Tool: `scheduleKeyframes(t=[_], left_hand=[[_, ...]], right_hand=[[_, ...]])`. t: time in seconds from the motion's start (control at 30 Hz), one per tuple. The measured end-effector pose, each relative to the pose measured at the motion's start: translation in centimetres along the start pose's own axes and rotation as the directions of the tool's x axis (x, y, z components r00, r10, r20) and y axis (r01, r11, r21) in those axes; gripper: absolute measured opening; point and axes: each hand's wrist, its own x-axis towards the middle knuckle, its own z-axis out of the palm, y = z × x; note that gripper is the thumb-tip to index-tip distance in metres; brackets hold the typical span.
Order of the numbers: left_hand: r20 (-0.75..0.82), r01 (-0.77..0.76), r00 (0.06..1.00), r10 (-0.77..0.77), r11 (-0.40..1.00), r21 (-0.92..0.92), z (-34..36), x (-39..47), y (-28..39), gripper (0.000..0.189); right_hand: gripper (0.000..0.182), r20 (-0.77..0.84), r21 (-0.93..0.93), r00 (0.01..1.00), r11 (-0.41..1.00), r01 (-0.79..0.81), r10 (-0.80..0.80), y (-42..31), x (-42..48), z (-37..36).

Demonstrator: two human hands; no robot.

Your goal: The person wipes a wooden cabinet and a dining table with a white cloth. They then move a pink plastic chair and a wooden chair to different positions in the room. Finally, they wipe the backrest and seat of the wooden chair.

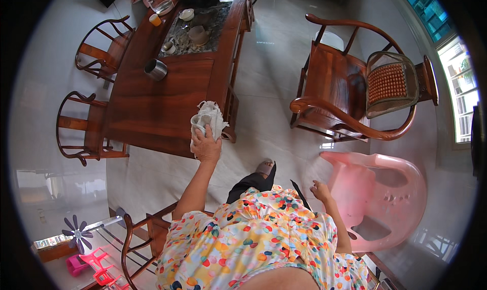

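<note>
My left hand [206, 146] grips a bunched white cloth [211, 117] with a frayed edge. The cloth rests at the near right corner of a dark red wooden tea table [163, 107]. My right hand [320, 191] hangs at my side with nothing in it, its fingers loosely apart, near a pink plastic armchair [354, 198]. Farther along the tabletop lies a stainless steel cup [156, 70]. Beyond the cup, a dark stone inlay [179, 27] carries a small white cup [168, 47], a translucent bowl-like vessel [198, 35] and a white lidded bowl [187, 14].
Wooden armchairs [93, 130] line the table's left side. A large wooden armchair [335, 75] with a beaded back cushion [388, 81] stands to the right. A wooden chair [156, 233] is behind my left arm. At the table's far end are a glass pot [159, 1] and an orange-and-white cup [155, 20].
</note>
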Motion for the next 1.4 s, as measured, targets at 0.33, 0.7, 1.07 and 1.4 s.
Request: scheduleKeyframes(t=[0.33,0.7,1.07,1.4], left_hand=[[-0.012,-0.076,0.997,0.076,0.996,0.039,-1.6,10.0,6.7,0.063],[0.107,-0.04,0.993,0.043,0.999,-0.029,-2.6,5.7,4.7,0.069],[0.108,0.197,0.973,-0.202,0.979,0.051,-2.2,-9.4,-0.8,0.068],[0.152,0.354,0.922,-0.355,0.935,0.04,-2.4,-7.7,1.0,0.059]], right_hand=[[0.047,0.011,-0.121,0.993,0.986,0.119,-0.119,-2.3,0.6,-1.9],[0.029,-0.336,-0.076,0.909,0.969,0.234,-0.246,-6.0,3.2,-10.9],[0.028,-0.631,-0.296,0.736,0.953,0.063,-0.245,-8.2,10.5,-20.6],[0.048,-0.159,-0.364,0.983,0.931,0.023,-0.087,-8.6,11.0,-24.0]])
